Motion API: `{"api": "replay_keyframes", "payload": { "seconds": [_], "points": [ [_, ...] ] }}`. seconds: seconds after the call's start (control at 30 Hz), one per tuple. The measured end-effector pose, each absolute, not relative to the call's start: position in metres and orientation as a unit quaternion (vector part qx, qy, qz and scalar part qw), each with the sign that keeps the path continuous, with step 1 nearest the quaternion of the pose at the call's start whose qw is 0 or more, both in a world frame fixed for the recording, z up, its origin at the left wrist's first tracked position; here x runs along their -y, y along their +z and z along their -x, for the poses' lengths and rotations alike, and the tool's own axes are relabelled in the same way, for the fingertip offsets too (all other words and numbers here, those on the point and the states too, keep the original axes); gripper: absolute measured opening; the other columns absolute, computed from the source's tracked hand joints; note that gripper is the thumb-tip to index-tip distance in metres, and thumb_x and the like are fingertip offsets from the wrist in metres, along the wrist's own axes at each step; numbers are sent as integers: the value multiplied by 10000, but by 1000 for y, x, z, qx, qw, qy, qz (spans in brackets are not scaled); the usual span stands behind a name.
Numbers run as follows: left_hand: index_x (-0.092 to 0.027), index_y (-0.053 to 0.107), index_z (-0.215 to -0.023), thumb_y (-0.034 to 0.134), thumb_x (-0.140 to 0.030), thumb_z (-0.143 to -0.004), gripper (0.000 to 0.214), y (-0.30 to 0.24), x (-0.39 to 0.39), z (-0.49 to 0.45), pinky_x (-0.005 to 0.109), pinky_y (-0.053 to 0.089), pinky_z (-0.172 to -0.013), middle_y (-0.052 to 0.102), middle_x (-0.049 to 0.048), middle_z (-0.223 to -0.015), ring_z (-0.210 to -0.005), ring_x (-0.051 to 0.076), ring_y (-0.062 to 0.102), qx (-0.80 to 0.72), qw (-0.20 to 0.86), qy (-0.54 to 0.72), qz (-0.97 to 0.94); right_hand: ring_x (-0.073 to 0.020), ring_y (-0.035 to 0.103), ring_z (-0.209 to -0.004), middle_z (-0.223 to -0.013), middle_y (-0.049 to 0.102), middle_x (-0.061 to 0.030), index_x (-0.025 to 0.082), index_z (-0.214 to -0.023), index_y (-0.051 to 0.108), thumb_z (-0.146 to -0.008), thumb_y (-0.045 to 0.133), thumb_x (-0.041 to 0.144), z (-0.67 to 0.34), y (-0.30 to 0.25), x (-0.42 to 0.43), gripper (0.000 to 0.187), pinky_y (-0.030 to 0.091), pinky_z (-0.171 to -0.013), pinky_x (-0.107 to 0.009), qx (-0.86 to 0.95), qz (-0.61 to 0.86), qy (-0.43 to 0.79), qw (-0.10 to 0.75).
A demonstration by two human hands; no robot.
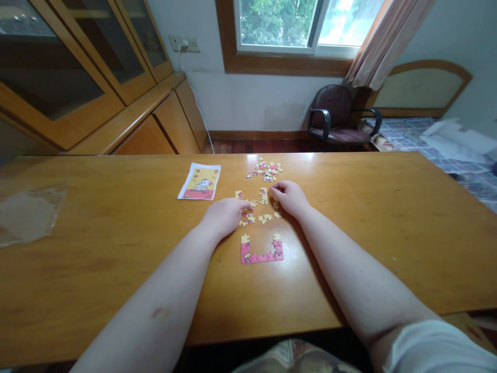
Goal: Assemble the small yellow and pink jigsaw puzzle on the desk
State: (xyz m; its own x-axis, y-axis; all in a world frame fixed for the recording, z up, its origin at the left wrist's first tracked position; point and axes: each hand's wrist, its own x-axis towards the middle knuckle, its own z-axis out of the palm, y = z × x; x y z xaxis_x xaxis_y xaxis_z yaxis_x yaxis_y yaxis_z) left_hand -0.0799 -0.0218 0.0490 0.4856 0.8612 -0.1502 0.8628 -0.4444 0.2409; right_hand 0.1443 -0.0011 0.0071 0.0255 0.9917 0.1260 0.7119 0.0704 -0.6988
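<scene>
My left hand (225,216) rests on the table with its fingers curled together over a loose yellow puzzle piece (245,213). Just right of it lies a small joined strip of yellow pieces with a pink figure (263,196). My right hand (290,198) has thumb and fingers pinched together beside that strip; whatever is between the fingertips is hidden. Several yellow pieces (265,218) lie between and below the hands. Closer to me is a joined U-shaped puzzle border (261,257), pink along the bottom with yellow at both upper ends.
A pile of mixed puzzle pieces (269,168) lies beyond the hands. The printed reference picture (200,181) is at the left of it. Clear plastic wrapping (31,215) lies at the far left of the wooden table (116,248). An office chair (336,114) stands behind the table.
</scene>
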Motion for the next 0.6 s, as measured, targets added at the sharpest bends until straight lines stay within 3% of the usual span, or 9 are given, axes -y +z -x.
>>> {"api": "replay_keyframes", "payload": {
  "seconds": [0.3,0.47,0.6],
  "points": [
    [-349,679,-1119,455,-258,-854,359,52,22,82,310,497,-857,707,-6,-1156,-1025,224,656,-542,144,-24,-827,-161,603,-707,-731,687,-7,211,-774,700,-816,549,337,-144,8,1,201,441,-690,-272,662,649,218,305],
    [-295,684,-1041,471,-333,-847,290,59,23,84,330,509,-789,730,39,-1048,-938,252,668,-603,112,-24,-790,-164,607,-712,-736,690,-12,208,-774,701,-817,556,344,-145,7,0,203,437,-682,-275,662,649,219,304],
    [-299,672,-1075,463,-318,-842,314,61,25,82,323,502,-790,722,32,-1077,-953,247,661,-581,113,-8,-806,-163,607,-722,-756,694,-10,213,-780,700,-820,554,340,-145,6,0,198,434,-685,-275,662,649,218,305]
  ]
}}
